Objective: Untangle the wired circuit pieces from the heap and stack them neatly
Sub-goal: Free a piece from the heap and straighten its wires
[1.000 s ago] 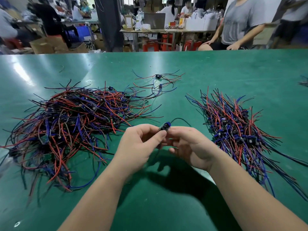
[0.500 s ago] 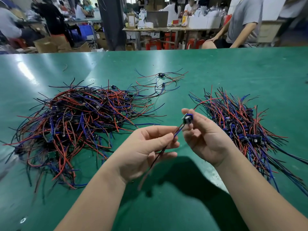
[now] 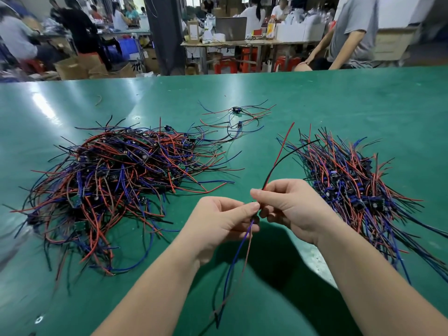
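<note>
Pinching one light, floppy wired piece (image 3: 257, 214) between left hand (image 3: 221, 225) and right hand (image 3: 288, 209); best gripped at its small stiff board, not the limp leads.

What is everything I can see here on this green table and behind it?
Tangled heap: one, red, blue and black wires with small boards, left side of the table.
Sorted stack: one, same colours, wires lying roughly parallel, right side.
Loose pieces: about two, small dark parts with wires, far centre, apart from both piles.
Held piece: one, red and black wires rising, blue and reddish wires hanging below, between the hands.
Table: one, green.
Laptop: one, grey, on a background bench.
Cardboard boxes: several, brown, floor at back left.
People: several, background, blurred.
Left hand: pinching the piece.
Right hand: pinching it too.
</note>
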